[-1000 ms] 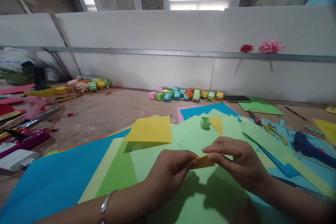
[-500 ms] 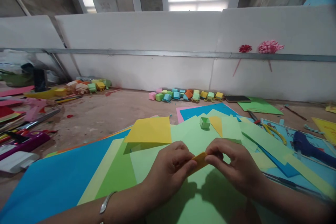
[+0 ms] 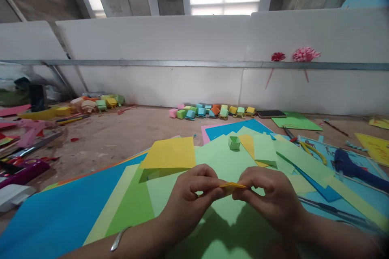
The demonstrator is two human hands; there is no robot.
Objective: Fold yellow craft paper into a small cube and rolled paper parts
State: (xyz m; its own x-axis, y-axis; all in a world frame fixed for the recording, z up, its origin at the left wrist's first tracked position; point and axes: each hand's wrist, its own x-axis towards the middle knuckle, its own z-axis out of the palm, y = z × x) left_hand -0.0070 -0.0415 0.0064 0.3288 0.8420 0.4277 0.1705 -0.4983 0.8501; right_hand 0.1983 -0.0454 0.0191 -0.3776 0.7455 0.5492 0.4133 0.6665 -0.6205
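Observation:
Between my two hands is a small folded piece of yellow-orange paper (image 3: 232, 186), seen nearly edge-on. My left hand (image 3: 194, 194) pinches its left end between thumb and fingers; a silver bracelet (image 3: 119, 239) circles that wrist. The right end is pinched by my right hand (image 3: 269, 194), whose fingertips cover part of the paper. Both hands hover over pale green sheets (image 3: 217, 153), casting shadows on them. Just beyond them stands a small open green paper box (image 3: 234, 143). A yellow sheet (image 3: 170, 153) lies ahead of my left hand.
Small folded paper boxes (image 3: 201, 111) in several colours line the back by the white panel. Right lie a blue glue gun (image 3: 349, 166), yellow-handled pliers (image 3: 316, 152) and a dark phone (image 3: 271, 113). Left are a pink glue gun (image 3: 32, 131) and a blue sheet (image 3: 69, 202).
The yellow-orange paper has turned from a slanted position to nearly level and edge-on. Both hands keep their pinch on it. The whole view has shifted slightly.

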